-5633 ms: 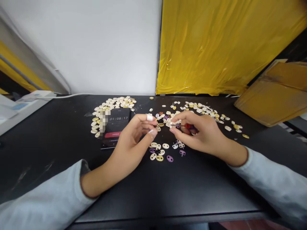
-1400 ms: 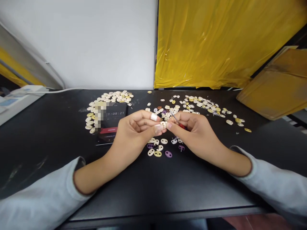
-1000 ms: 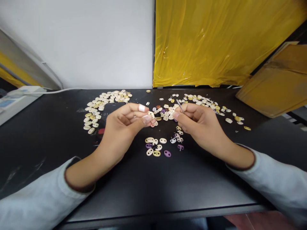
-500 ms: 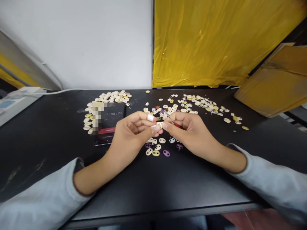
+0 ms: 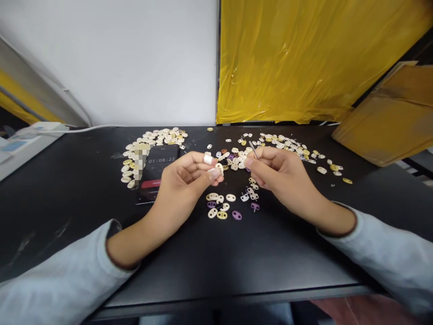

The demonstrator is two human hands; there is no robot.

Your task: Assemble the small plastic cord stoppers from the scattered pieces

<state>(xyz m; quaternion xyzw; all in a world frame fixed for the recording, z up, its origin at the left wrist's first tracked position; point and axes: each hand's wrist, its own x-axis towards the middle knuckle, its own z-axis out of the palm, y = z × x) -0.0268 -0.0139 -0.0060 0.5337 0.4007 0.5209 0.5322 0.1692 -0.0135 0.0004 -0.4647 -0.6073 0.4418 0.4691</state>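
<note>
My left hand (image 5: 187,180) pinches a small cream two-hole oval piece (image 5: 219,168) between thumb and fingertips, above the black table (image 5: 216,257). White tape wraps one finger of that hand. My right hand (image 5: 280,174) grips a thin metal pick (image 5: 253,150) with its tip pointing up, a short way to the right of the piece. Between and below the hands lies a small cluster of cream, yellow and purple oval pieces (image 5: 223,207).
A phone (image 5: 157,171) showing a running timer lies left of my hands, ringed by cream pieces (image 5: 152,140). More pieces (image 5: 287,149) are scattered at the back right. A brown cardboard box (image 5: 389,122) stands at the right, yellow plastic sheet (image 5: 304,58) behind, a white device (image 5: 23,140) at the far left.
The hands have drawn apart: the pick tip left the cream piece and my right hand rose and moved right, while my left hand kept hold of the piece.
</note>
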